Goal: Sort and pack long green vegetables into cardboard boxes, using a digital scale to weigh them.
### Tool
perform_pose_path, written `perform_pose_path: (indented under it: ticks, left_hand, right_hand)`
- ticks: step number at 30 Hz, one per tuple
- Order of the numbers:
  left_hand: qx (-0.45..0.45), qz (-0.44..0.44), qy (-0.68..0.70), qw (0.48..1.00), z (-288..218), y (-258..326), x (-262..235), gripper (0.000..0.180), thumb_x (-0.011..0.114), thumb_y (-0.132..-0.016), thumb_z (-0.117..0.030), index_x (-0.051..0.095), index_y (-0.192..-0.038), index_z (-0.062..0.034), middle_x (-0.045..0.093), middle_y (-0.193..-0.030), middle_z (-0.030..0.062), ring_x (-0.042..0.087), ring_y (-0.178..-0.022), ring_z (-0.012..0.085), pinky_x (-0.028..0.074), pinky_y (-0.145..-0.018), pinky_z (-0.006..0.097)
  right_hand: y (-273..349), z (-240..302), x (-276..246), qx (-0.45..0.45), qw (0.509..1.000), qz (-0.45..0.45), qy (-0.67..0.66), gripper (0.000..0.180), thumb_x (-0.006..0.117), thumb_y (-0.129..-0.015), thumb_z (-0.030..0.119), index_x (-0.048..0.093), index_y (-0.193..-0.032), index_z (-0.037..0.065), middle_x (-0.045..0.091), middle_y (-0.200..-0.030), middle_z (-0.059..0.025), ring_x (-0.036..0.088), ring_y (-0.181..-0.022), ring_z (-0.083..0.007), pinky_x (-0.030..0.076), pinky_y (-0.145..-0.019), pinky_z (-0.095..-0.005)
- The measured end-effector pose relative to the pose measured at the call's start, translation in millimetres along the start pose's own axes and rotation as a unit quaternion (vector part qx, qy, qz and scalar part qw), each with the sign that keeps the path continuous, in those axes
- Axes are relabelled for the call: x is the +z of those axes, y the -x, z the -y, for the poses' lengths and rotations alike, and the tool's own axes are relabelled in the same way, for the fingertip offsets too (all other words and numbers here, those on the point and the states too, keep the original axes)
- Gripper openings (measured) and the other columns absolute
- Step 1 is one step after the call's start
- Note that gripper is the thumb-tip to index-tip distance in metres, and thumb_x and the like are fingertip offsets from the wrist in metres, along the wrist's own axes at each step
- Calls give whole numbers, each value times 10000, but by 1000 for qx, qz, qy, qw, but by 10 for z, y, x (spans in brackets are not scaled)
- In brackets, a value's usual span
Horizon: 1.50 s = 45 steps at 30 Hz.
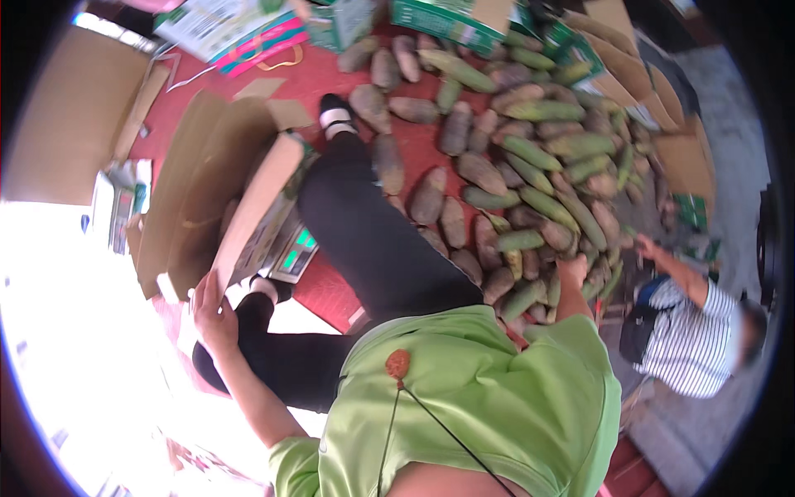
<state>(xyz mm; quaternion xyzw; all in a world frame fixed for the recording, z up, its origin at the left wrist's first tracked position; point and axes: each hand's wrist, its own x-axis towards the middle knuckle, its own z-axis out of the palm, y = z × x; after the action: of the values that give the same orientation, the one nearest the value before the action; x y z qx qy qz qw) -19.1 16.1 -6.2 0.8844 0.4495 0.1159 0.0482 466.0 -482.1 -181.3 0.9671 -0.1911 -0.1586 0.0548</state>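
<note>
My left hand (213, 319) is at the near corner of an upright cardboard box (186, 186), its fingers closed on the flap edge. The box leans beside a scale (290, 257) with a lit green display. On my right, my right hand (571, 270) is closed in among a large heap of radishes. What it grips is hidden under the fingers. Around it lie green radishes (551, 207) and purplish, soil-dusted ones (480, 172).
Green-and-white cartons (447, 25) and a striped gift bag (261, 45) stand at the back. Open cartons (683, 157) edge the heap on the right. A person in a striped shirt (687, 344) reaches towards the heap. My black-clad leg (381, 224) stretches across the red surface (331, 294).
</note>
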Motion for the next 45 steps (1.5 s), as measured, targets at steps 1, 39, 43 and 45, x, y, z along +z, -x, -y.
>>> perform_pose_path:
  ticks: [1,39,43,45]
  left_hand:
    - [-11,2,0,1000,-43,-25,-7,448,564,-714,29,617,-1147,-70,624,-1083,135,587,-990,333,455,-875,408]
    - [-22,-20,9,1000,-44,30,-153,364,630,-709,-59,628,-1072,-87,636,-1035,72,603,-948,262,456,-840,379]
    - [-11,-24,8,1000,-25,6,-121,346,639,-717,-70,635,-1062,-92,643,-1021,68,608,-938,258,463,-831,377]
    - [-14,-26,-1,1000,-14,17,-116,334,641,-724,-75,639,-1057,-101,646,-1015,62,612,-933,254,470,-824,379]
  right_hand:
    - [-102,-56,105,10,1000,4,-1,640,796,-663,358,489,-1179,136,521,-1273,-91,522,-1163,-310,474,-919,-467]
    - [4311,3630,-2357,-787,401,278,-376,454,683,-775,52,480,-1180,39,542,-1097,-101,542,-1007,-222,431,-887,-332]
    - [4639,3990,-1836,-912,328,10,-245,528,716,-713,184,514,-1194,102,588,-1113,-81,580,-1019,-246,473,-846,-392]
    - [4812,3978,-1620,-918,369,-88,-119,513,726,-706,233,551,-1173,114,604,-1089,-97,560,-1062,-285,440,-898,-394]
